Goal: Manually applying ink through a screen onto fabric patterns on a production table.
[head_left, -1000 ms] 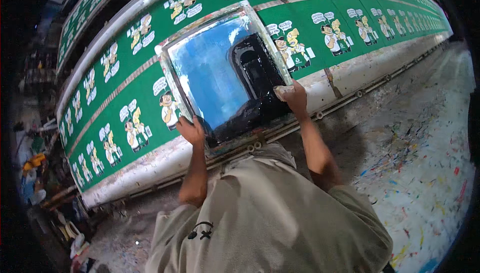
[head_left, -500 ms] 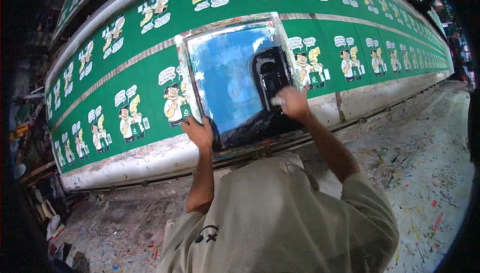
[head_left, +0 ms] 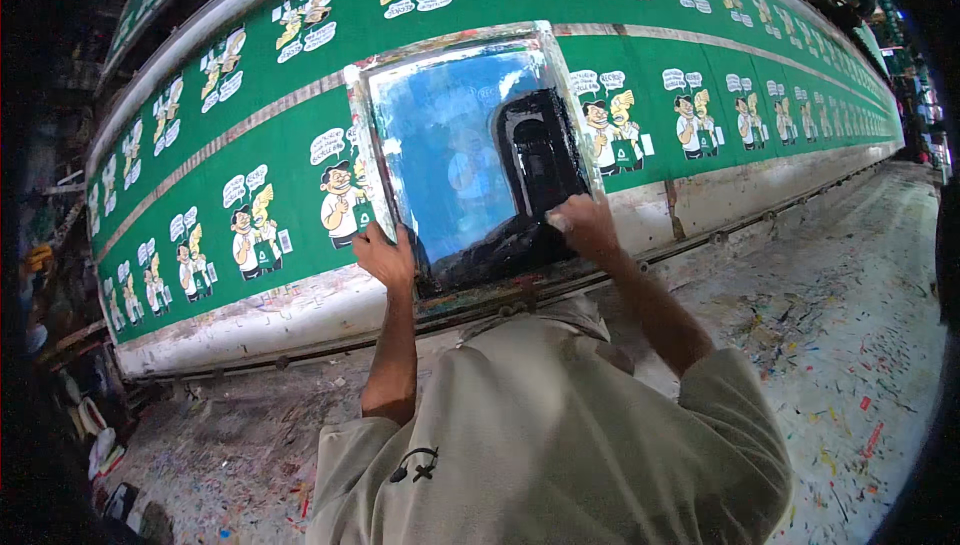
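A screen-printing frame [head_left: 357, 125] rests on a long table of green printed sheets. Its mesh [head_left: 430, 165] is blue, with thick black ink [head_left: 490, 255] along the near side and up the right in an arch shape. Within that arch lies a dark, ink-covered object [head_left: 535, 150] whose kind I cannot tell. My left hand [head_left: 388, 253] grips the frame's left side near its lower corner. My right hand [head_left: 585, 227] is closed at the lower right of the frame, over the black ink's edge. Whatever its fingers hold is hidden.
Green sheets [head_left: 650, 50] with repeated cartoon figures cover the table on both sides. A pale strip [head_left: 270, 317] runs along the near table edge, with a rail [head_left: 720, 237] below it. The floor [head_left: 850, 345] is speckled with paint and scraps.
My right hand, blurred before near the dark object with something whitish at its fingers, has come slightly nearer to me. My left hand keeps its place on the frame. The whole view has shifted slightly.
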`<act>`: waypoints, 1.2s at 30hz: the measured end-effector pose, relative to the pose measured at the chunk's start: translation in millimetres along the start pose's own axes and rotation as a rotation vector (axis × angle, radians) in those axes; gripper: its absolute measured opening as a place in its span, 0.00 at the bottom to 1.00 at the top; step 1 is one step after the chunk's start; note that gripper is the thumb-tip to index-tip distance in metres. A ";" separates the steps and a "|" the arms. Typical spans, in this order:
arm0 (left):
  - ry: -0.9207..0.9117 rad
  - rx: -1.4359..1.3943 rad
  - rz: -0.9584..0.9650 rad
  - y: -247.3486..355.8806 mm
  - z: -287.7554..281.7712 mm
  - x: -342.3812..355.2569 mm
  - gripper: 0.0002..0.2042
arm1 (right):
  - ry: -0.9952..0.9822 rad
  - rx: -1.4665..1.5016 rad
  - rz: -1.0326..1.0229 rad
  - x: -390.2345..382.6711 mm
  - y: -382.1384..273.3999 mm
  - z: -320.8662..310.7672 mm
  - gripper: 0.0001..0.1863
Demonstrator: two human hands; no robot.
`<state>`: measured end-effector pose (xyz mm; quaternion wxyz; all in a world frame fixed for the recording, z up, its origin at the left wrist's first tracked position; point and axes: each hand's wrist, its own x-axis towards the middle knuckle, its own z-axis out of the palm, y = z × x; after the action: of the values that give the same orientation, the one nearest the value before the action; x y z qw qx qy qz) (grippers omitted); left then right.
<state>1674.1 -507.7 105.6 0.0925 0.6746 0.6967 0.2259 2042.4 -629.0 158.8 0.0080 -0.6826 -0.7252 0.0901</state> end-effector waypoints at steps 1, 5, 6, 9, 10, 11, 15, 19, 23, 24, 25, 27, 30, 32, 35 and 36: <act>0.009 0.010 0.008 -8.9 -0.7 0.0 0.25 | 0.012 0.010 -0.002 1.0 4.8 0.9 0.10; -0.105 -0.427 -0.086 13.3 -2.1 5.4 0.17 | 0.391 0.361 0.263 -15.9 88.1 52.4 0.14; -0.099 -0.527 0.002 32.7 9.2 10.1 0.17 | 0.317 0.646 0.583 -41.1 120.6 87.6 0.14; -0.099 -0.550 0.042 46.6 26.1 -1.1 0.17 | 0.295 0.646 0.629 -24.0 138.2 70.1 0.13; -0.090 -0.547 -0.010 64.7 35.9 -11.4 0.18 | 0.344 0.317 0.419 -21.4 137.2 40.5 0.12; -0.082 -0.561 -0.046 91.3 49.3 -14.1 0.19 | 0.397 -0.265 0.184 -19.3 157.5 13.3 0.10; -0.044 -0.363 -0.069 185.7 111.4 -39.6 0.24 | 0.258 0.308 0.438 -26.8 270.2 -25.7 0.08; -0.007 -0.521 -0.087 235.9 124.4 -79.7 0.20 | 0.303 0.608 0.962 -68.6 296.0 -33.2 0.17; -0.031 -0.426 0.000 252.6 103.2 -87.0 0.14 | 0.312 0.985 0.895 -107.8 282.2 -53.4 0.21; -0.038 -0.422 -0.007 253.1 103.5 -88.3 0.14 | 0.396 1.000 0.842 -112.3 285.1 -41.3 0.22; 0.007 -0.273 0.079 254.1 104.9 -88.6 0.15 | 0.481 1.013 0.788 -118.7 288.9 -30.9 0.23; 0.071 -0.109 0.143 252.7 104.1 -87.3 0.15 | 0.489 1.183 0.752 -114.6 281.6 -42.0 0.23; 0.084 -0.066 0.137 256.4 106.2 -92.5 0.17 | 0.430 1.147 0.683 -110.7 274.7 -47.6 0.21; 0.030 -0.061 0.071 254.5 109.7 -92.4 0.18 | 0.282 0.748 0.589 -111.3 273.6 -45.6 0.17; -0.007 -0.076 0.001 249.8 113.6 -94.7 0.20 | 0.121 0.338 0.471 -113.6 269.0 -30.6 0.13; 0.008 -0.101 0.011 255.1 118.8 -92.2 0.21 | 0.205 0.299 0.346 -117.4 272.3 -11.3 0.09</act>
<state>1961.4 -578.7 96.9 0.1223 0.6718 0.6812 0.2641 2321.0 -729.9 144.5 0.1668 -0.7935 -0.5714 0.1269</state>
